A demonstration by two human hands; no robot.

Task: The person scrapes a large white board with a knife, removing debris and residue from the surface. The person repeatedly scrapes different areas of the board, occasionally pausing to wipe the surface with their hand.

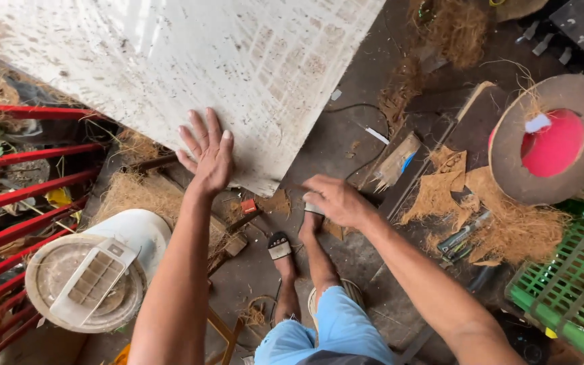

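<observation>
A big dirty white panel (pixel 170 61) leans across the upper left of the head view. My left hand (pixel 205 152) lies flat on its lower edge with the fingers spread. My right hand (pixel 336 200) reaches down near the panel's bottom corner, above my sandalled feet (pixel 280 247), with its fingers curled; whether it grips anything is hidden. A small red-brown block (pixel 248 206) lies on the floor between the two hands.
Red metal bars (pixel 21 196) run along the left. A white round fan-like housing (pixel 92 277) stands lower left. On the right are brown fibre clumps (pixel 522 233), cut fibre sheets (pixel 441 192), a round red-centred disc (pixel 552 138), a green plastic crate (pixel 576 284) and hand tools (pixel 464 236).
</observation>
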